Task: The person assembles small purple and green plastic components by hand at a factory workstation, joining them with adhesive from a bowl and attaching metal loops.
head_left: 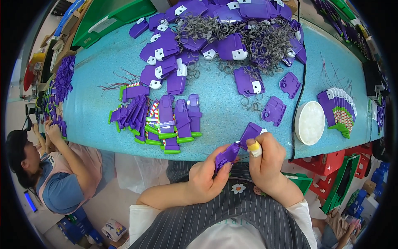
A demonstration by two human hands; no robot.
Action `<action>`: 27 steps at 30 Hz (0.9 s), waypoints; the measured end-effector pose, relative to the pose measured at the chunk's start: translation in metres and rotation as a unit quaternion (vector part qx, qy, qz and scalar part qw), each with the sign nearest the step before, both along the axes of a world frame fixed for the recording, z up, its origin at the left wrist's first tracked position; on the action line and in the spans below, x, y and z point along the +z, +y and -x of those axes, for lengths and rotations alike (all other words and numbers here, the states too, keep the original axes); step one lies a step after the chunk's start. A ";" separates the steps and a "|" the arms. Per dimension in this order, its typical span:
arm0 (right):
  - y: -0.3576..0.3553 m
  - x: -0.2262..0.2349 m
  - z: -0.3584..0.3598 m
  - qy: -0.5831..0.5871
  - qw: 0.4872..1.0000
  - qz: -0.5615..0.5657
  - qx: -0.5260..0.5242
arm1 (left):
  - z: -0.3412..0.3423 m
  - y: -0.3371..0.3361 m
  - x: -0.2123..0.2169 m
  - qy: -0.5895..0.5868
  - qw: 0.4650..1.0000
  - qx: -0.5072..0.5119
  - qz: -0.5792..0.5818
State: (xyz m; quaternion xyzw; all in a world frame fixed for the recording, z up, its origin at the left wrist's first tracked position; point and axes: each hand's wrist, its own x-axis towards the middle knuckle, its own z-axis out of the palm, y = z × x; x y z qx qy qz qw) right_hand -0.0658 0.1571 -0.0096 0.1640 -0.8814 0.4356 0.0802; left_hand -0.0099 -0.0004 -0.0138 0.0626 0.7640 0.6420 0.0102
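Head view: with left hand (206,177) pinching purple shell (226,157), right hand (268,161) curled, hold unclear, could break thin wires (239,159) by pulling.

A green bin (119,19) stands upper left, red crates (327,167) lower right.
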 end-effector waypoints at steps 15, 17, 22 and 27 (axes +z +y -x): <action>0.011 0.009 0.011 -0.051 0.989 0.060 0.127 | 0.003 0.000 -0.005 -0.119 0.975 0.004 -0.187; 0.014 0.017 0.010 -0.080 0.986 0.072 0.125 | 0.001 -0.003 -0.005 -0.097 0.988 -0.020 -0.120; 0.020 0.020 0.008 -0.175 0.962 0.164 0.128 | 0.005 -0.001 0.000 -0.039 0.998 -0.051 -0.022; 0.018 0.016 0.006 -0.176 0.965 0.156 0.112 | 0.009 -0.001 0.007 0.063 0.992 -0.071 0.087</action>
